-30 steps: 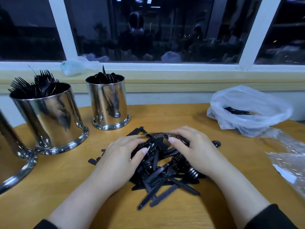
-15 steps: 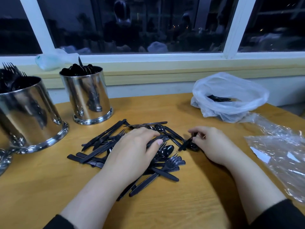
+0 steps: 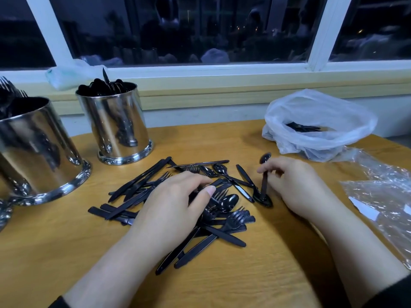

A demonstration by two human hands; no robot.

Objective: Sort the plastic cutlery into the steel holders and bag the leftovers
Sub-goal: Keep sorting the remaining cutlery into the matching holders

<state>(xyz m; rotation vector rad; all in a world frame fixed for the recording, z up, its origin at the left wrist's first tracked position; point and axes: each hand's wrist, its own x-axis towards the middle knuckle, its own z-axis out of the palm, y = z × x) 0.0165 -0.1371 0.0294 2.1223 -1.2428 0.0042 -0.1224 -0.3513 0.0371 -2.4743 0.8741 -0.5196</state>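
Note:
A heap of black plastic cutlery [image 3: 224, 203] lies on the wooden table [image 3: 255, 274]. My left hand [image 3: 173, 205] rests flat on the heap, fingers spread over forks and knives. My right hand [image 3: 295, 185] pinches a black spoon [image 3: 265, 170] at the heap's right edge, its bowl pointing away from me. A second spoon [image 3: 263, 199] lies under that hand's fingertips. Two steel holders stand at the left: a near one with forks [image 3: 33, 147] and a farther one with spoons [image 3: 115, 123]. A white plastic bag [image 3: 320, 127] with some cutlery inside sits at the back right.
Crumpled clear plastic wrap [image 3: 382, 196] lies at the right edge of the table. Part of a third steel holder [image 3: 3, 214] shows at the far left. A window sill [image 3: 222, 85] with a pale bag [image 3: 66, 76] on it runs behind the table.
My right hand has drawn away from the heap to the right and lifted a spoon by its handle. My left hand stays on the heap, which has spread out.

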